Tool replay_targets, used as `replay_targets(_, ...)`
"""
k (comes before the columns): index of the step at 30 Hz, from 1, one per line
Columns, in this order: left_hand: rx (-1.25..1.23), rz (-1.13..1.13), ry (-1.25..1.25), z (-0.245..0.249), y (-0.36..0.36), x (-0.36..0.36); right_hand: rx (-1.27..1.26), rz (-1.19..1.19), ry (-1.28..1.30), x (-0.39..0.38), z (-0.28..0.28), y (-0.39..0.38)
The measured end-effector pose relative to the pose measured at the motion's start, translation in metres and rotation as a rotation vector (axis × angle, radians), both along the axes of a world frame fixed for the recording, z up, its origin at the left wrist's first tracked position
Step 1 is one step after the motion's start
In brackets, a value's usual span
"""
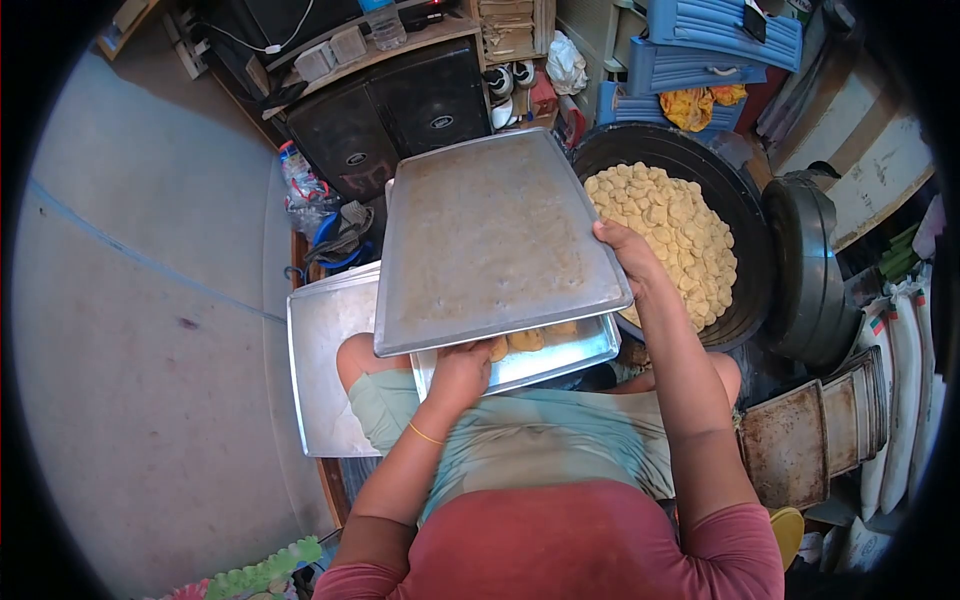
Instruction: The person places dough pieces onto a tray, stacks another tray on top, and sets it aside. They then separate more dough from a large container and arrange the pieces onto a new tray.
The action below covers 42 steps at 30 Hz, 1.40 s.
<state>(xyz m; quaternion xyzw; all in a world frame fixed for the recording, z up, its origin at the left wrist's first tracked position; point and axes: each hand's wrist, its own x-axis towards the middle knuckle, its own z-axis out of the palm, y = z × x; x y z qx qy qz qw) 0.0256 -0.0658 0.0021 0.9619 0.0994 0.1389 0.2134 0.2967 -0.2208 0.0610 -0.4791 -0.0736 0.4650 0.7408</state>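
Observation:
A metal baking tray [490,235], its face worn and brownish, is raised at a tilt over my lap. My right hand [630,258] grips its right edge, thumb on top and the other fingers out of sight beneath. Below it, across my lap, lies a second, shinier tray [560,367] with a few flattened tan dough pieces [526,340] in it. My left hand [462,372] reaches in under the raised tray, beside these pieces. Its fingers are mostly hidden there, so I cannot see what they hold.
At the right of my knees stands a large black tub [755,250] heaped with dough pieces [665,235]. Silver trays [340,370] lie at my left. Stained trays [790,440] lean at the right near white sacks [903,390]. Dark cabinets [430,105] stand ahead.

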Motion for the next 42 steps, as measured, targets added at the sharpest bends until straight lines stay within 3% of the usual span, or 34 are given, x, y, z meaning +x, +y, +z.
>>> replay_targets(5, -0.035, 0.034, 0.127, 0.005, -0.025, 0.021, -0.003, -0.005, -0.017, 0.001, -0.003, 0.0)
replay_targets(11, 0.179, -0.117, 0.091, -0.021, -0.037, 0.046, 0.013, -0.007, -0.02, 0.003, -0.009, -0.001)
replay_targets(15, 0.113, -0.088, 0.18, 0.02, -0.051, 0.055, -0.002, -0.004, -0.052, 0.003, -0.009, -0.002)
replay_targets(17, 0.054, -0.045, 0.2, 0.015, -0.056, 0.067, 0.01, 0.004, -0.049, 0.002, -0.007, -0.002)
replay_targets(19, -0.095, -0.045, 0.09, -0.01, -0.057, 0.087, 0.018, 0.008, -0.044, 0.003, -0.01, -0.002)
replay_targets(22, -0.075, 0.022, -0.101, -0.016, -0.065, 0.097, 0.058, 0.017, -0.04, 0.009, -0.016, -0.002)
replay_targets(25, 0.11, -0.024, 0.02, 0.001, -0.069, 0.091, 0.038, 0.03, -0.051, 0.008, -0.016, -0.002)
replay_targets(28, -0.024, -0.115, 0.089, 0.008, -0.068, 0.055, 0.062, 0.066, -0.051, 0.002, -0.019, -0.008)
replay_targets(30, -0.018, -0.163, -0.089, 0.022, -0.064, 0.02, 0.061, 0.055, -0.048, -0.003, -0.023, -0.012)
replay_targets(32, -0.084, -0.366, -0.192, 0.03, -0.05, -0.018, 0.04, 0.044, -0.037, -0.009, -0.021, -0.015)
replay_targets(34, -0.065, -0.25, -0.314, 0.041, -0.035, -0.053, 0.015, 0.036, -0.02, -0.016, -0.025, -0.016)
replay_targets(36, -0.037, 0.142, -0.494, 0.049, -0.015, -0.066, -0.098, -0.007, -0.062, -0.02, -0.037, -0.016)
replay_targets(38, -0.02, 0.575, -0.458, 0.03, 0.014, -0.065, -0.105, -0.02, -0.079, -0.021, -0.05, -0.017)
replay_targets(39, -0.017, 0.582, -0.462, 0.013, 0.03, -0.062, -0.112, -0.043, -0.104, -0.023, -0.055, -0.016)
replay_targets(41, -0.608, 0.548, -0.359, -0.017, 0.057, -0.056, -0.12, -0.093, -0.139, -0.026, -0.059, -0.012)
replay_targets(42, -0.607, 0.547, -0.365, -0.019, 0.059, -0.052, -0.129, -0.152, -0.17, -0.026, -0.061, -0.011)
